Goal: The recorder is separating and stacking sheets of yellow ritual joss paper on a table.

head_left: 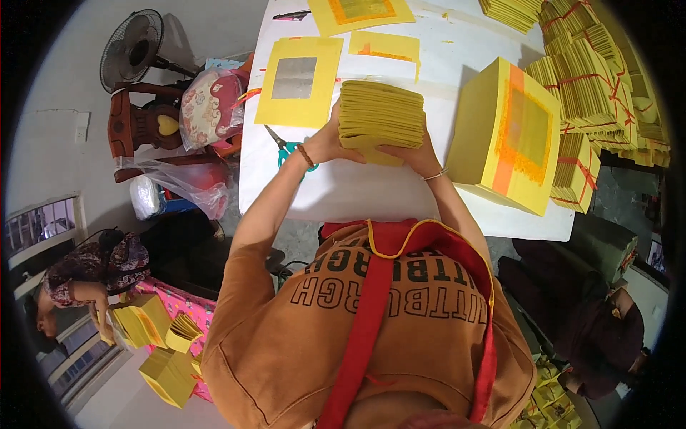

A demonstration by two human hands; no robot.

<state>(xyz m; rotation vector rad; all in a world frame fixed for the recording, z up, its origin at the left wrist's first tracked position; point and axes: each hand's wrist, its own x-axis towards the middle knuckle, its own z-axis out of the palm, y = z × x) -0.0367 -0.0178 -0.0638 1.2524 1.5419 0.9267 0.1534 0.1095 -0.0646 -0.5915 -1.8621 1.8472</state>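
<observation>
Between both hands, above the near part of the white table [343,193], I hold a thick stack of folded yellow paper [382,107]. My left hand [332,143] grips its left side, with the thumb along the lower front edge. On the right side my right hand [418,151] is closed round it, its thumb also at the near edge. The far fingers of both hands are partly hidden by the stack. Scissors with teal handles [284,151] lie beside my left wrist. Just beyond them is a yellow sheet [319,89] with a silver-grey square.
A tall block of yellow paper [475,125] with orange print stands at right, before bundles tied with red string [589,82]. More yellow sheets [386,44] lie at the far side. A fan [132,46] and wooden chair [139,118] stand left; other people [100,268] are nearby.
</observation>
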